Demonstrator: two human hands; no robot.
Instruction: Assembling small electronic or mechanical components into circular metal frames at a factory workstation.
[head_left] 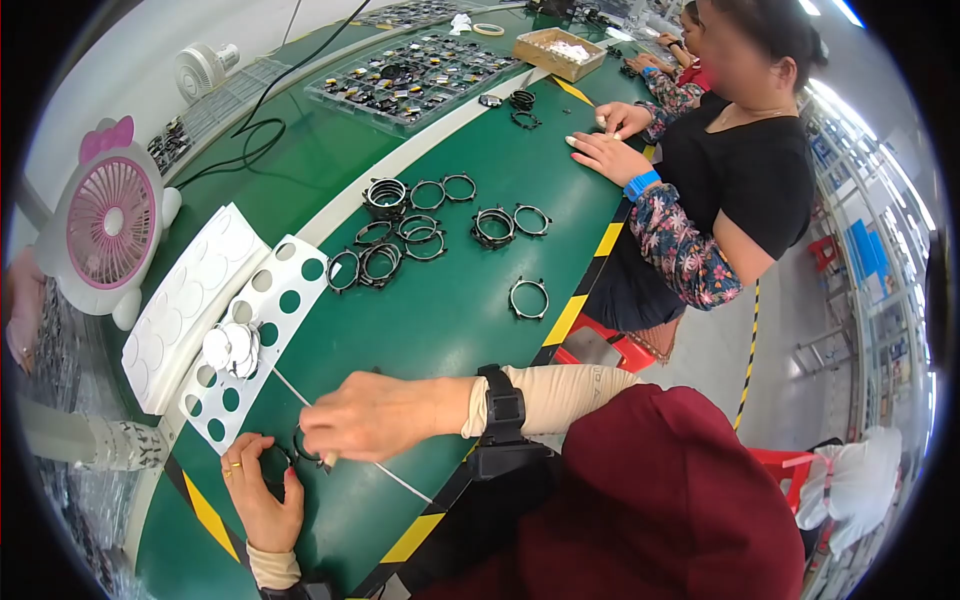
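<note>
Green matting covered the long workbench [440, 320]. At its near left edge, the left hand [262, 495] and right hand [365, 415] pinched closed on a thin black plastic ring [300, 450], probably light, stiff and snappable; its rim seemed the safest hold.

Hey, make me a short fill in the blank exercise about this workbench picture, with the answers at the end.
1. The black rings lie on a ___ table.
2. The small fan at the left is ___ and white.
3. The right hand and the left hand work on a black ___.
Answers: green; pink; ring
</note>
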